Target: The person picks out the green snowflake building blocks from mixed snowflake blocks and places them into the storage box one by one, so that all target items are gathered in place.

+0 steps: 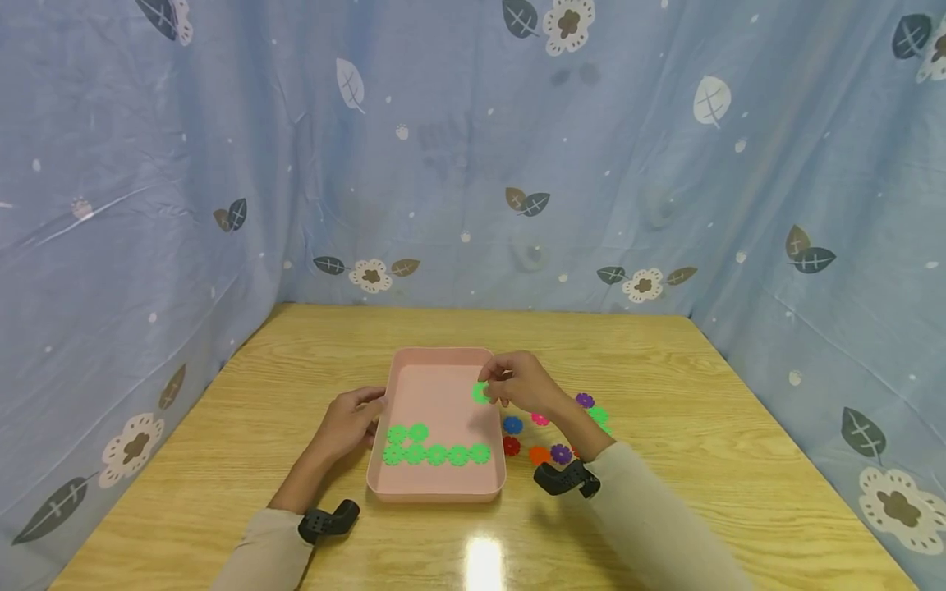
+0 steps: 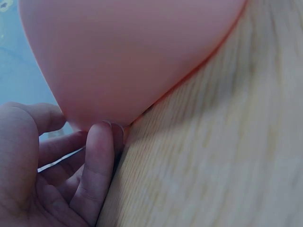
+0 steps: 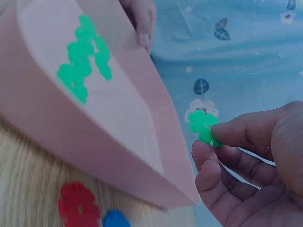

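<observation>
A shallow pink tray (image 1: pixel 443 497) lies on the table. My right hand (image 1: pixel 521 383) is over its right rim, pinching a green flower-shaped plastic piece (image 3: pixel 201 124) between thumb and fingertips. At the tray's left side, my left hand (image 1: pixel 349 423) holds the wall, the thumb at the rim and the fingers (image 2: pixel 99 151) against the outside. Inside the tray, several green flower pieces (image 1: pixel 437 455) form a row along the near end. Two more green pieces (image 1: pixel 418 432) sit just behind that row, at its left end.
Right of the tray, partly behind my right forearm, lie loose flower pieces: blue (image 1: pixel 513 425), red (image 1: pixel 512 446), orange (image 1: pixel 539 455), purple (image 1: pixel 561 454), pink (image 1: pixel 541 419) and green (image 1: pixel 598 415). A blue patterned curtain (image 1: pixel 473 164) surrounds the wooden table (image 1: pixel 318 345) at the back and sides.
</observation>
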Demonstrator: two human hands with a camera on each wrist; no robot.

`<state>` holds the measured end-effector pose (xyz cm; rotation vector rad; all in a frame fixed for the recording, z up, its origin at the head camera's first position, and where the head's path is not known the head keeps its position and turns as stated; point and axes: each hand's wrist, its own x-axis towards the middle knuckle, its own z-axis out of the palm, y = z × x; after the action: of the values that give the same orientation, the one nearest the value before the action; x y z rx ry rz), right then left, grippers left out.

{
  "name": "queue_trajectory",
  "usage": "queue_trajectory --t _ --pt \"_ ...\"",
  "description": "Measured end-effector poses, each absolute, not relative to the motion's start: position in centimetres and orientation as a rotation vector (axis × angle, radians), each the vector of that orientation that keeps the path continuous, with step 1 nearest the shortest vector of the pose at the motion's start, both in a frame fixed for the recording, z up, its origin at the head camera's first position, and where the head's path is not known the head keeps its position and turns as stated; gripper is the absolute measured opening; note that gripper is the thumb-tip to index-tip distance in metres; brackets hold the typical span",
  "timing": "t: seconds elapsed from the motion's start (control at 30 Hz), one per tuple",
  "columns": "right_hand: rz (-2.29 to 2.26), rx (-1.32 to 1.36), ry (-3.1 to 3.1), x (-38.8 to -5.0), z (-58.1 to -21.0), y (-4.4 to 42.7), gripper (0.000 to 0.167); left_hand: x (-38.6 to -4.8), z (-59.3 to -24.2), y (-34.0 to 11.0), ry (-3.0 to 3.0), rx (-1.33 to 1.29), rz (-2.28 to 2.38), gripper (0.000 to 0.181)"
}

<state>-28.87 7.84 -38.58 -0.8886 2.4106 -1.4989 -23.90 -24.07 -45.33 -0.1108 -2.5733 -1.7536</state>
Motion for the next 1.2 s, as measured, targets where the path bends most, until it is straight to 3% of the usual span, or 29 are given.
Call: queue_trajectory --t 0.27,0.53,0.83,1.2 --pt "-1.436 -0.858 2.428 -29.7 -39.2 5.4 0.010 -22.3 -43.2 -23.3 -2.559 -0.130 -1.779 0.043" --pt "-1.368 -1.039 2.384 -30.4 -40.7 2.2 0.006 -21.7 -42.3 -23.2 -2.556 -0.149 -1.801 0.042" --pt "-1.197 -0.874 2.498 -29.9 -41.2 0.5 0.008 -23.5 -44.9 -24.0 -2.557 -0.149 -1.798 0.044" --pt "-0.967 -0.922 2.593 -29.8 -41.7 0.1 0.013 -23.9 -45.4 -24.2 -2.548 -0.139 -1.791 0.046"
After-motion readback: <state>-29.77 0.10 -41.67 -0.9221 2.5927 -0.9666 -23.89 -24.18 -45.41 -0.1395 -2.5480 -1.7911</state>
